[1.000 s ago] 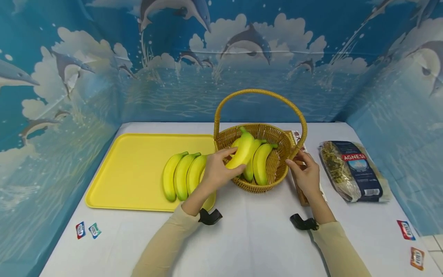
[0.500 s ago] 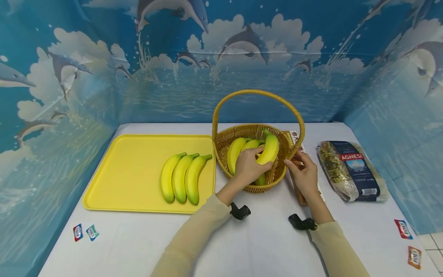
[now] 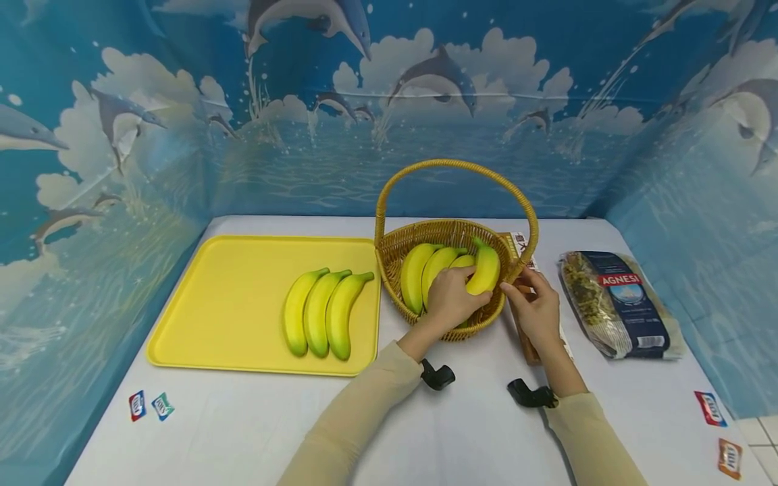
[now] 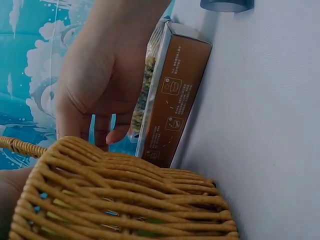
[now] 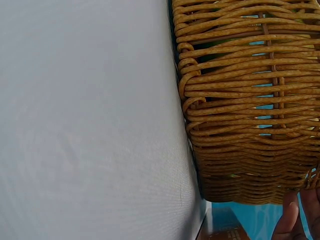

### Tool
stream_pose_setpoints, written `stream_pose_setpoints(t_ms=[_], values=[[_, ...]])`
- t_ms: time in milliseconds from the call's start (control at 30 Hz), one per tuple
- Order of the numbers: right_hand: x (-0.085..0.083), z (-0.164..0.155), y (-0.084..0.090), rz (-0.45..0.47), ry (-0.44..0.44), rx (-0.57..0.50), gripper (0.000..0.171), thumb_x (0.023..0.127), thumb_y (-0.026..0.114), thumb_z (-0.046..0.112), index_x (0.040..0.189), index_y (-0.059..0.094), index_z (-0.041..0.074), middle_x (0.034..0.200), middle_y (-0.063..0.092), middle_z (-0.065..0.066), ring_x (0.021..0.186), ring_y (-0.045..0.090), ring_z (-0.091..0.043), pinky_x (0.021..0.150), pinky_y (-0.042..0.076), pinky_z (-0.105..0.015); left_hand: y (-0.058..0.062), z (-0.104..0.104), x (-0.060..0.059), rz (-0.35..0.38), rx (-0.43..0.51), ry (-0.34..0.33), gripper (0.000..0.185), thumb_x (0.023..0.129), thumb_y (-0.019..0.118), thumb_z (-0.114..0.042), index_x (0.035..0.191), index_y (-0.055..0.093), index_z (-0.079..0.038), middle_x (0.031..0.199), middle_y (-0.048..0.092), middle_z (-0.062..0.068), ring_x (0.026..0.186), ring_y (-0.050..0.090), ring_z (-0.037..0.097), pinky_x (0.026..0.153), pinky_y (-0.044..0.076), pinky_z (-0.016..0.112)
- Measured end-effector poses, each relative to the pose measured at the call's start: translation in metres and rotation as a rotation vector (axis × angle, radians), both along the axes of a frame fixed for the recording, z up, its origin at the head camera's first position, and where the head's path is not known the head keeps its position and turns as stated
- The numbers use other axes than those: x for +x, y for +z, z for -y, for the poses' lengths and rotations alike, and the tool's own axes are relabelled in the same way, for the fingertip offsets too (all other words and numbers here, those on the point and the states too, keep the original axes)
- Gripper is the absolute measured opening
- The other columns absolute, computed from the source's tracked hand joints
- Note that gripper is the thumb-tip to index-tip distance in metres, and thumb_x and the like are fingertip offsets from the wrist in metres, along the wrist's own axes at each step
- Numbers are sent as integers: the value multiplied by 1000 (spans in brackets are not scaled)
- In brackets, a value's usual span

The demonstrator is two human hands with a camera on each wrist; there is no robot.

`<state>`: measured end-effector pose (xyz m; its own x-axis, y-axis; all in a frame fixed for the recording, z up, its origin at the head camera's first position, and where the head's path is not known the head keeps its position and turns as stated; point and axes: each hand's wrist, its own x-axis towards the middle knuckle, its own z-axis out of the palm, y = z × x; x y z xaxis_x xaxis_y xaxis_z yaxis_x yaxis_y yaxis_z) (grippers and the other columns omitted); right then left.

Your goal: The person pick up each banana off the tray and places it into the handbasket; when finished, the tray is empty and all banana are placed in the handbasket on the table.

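In the head view a wicker basket (image 3: 440, 233) with a tall arched handle holds several yellow-green bananas (image 3: 416, 273). My left hand (image 3: 450, 297) reaches inside it and grips another banana (image 3: 485, 266) at the basket's right side, thumb in front. The left wrist view shows only a sliver of that hand behind the woven wall. At the right rim, by the foot of the handle, my right hand (image 3: 537, 310) pinches the basket between thumb and fingers. Its fingertips show at the corner of the right wrist view, against the basket's wall (image 5: 250, 110).
Left of the basket lies a yellow tray (image 3: 225, 304) with three bananas (image 3: 316, 314) at its right end. A brown box (image 4: 180, 95) stands beside the basket, partly behind my right hand. Farther right is an AGNESI pasta bag (image 3: 620, 304). Small wrappers (image 3: 710, 408) dot the cloth.
My left hand has carried the banana rightward and lower into the basket, from its left part to its right side. The right hand keeps its hold on the rim.
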<state>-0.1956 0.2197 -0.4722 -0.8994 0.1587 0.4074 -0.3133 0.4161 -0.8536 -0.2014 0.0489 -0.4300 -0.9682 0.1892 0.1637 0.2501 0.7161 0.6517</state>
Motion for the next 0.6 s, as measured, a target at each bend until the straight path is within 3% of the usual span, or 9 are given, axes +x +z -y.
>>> stream_pose_setpoints(t_ms=[300, 467, 600], values=[[0, 0, 0, -2, 1, -4, 42, 88, 71, 6, 129, 62, -1, 96, 55, 24, 84, 58, 5, 72, 45, -5, 0, 0, 3, -11, -22, -2, 54, 85, 73, -40, 130, 65, -12, 125, 67, 3, 111, 61, 19, 90, 49, 28], [1, 1, 2, -8, 1, -9, 43, 87, 70, 1, 129, 62, -2, 96, 54, 22, 84, 57, 6, 72, 44, -5, 4, 11, 13, -43, 71, -23, 51, 86, 72, -35, 131, 64, -12, 129, 65, 3, 115, 59, 21, 94, 49, 32], [8, 8, 14, -26, 9, -9, 41, 87, 68, -4, 127, 61, -8, 96, 54, 18, 83, 56, 7, 72, 45, -4, 15, 28, 25, -49, 157, -39, 50, 87, 71, -31, 133, 62, -13, 129, 64, 5, 112, 60, 21, 92, 49, 33]])
